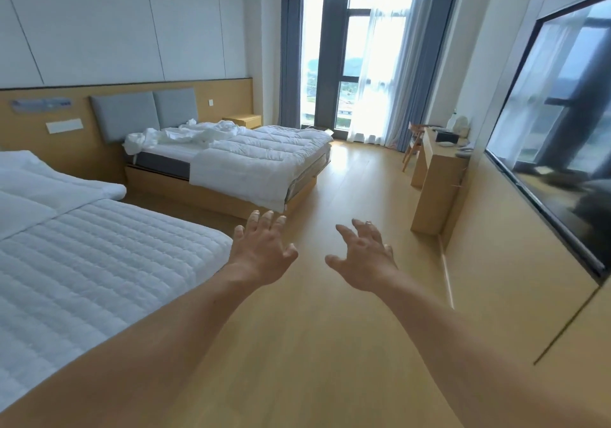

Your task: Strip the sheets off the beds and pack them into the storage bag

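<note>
Two beds stand along the left wall. The near bed point(92, 262) shows a white quilted mattress pad, with a folded white duvet at its head. On the far bed point(264, 153) a white quilt hangs over the side and a crumpled white sheet point(185, 135) lies by the grey headboard. My left hand point(263, 247) and my right hand point(362, 255) are stretched out over the wooden floor between the beds and the desk, fingers spread, holding nothing. No storage bag is in view.
A wooden desk point(436, 176) with small items and a chair stands against the right wall. A large dark TV point(558, 137) hangs on that wall. Tall windows with curtains point(370, 64) close the far end. A nightstand point(243, 120) sits beyond the far bed.
</note>
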Motion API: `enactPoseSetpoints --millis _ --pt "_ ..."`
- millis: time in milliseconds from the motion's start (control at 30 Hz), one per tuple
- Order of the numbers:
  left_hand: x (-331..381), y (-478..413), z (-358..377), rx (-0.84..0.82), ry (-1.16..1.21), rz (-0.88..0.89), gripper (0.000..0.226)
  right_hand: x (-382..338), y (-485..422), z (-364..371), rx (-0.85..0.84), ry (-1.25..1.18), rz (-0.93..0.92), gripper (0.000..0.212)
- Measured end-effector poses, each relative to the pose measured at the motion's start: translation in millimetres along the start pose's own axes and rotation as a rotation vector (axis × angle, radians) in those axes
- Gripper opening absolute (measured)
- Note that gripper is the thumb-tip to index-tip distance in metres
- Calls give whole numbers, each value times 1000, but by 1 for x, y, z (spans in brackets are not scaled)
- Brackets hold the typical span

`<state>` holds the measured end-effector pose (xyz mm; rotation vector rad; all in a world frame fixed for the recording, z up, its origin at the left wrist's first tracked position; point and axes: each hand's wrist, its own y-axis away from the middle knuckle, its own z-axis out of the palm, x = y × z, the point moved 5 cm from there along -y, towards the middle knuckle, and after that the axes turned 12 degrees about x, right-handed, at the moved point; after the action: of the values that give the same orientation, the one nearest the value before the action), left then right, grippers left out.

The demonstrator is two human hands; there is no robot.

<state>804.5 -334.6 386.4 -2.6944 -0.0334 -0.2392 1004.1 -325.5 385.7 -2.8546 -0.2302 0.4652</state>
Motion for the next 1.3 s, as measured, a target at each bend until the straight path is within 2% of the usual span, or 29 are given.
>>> enactPoseSetpoints --millis 367,733,1000,1300 --pt "-76 -199 74 13 -76 -145 68 -21 -248 73 -23 -39 -150 76" --pt "-175 -433 146 19 -34 -119 69 -72 -485 144 -9 -4 -150 74" --pt "-210 -577 211 9 -55 -105 70 -83 -645 197 -28 -19 -154 77" --pt "-255 -736 260 65 -180 -203 69 -93 -851 245 -18 -46 -280 77"
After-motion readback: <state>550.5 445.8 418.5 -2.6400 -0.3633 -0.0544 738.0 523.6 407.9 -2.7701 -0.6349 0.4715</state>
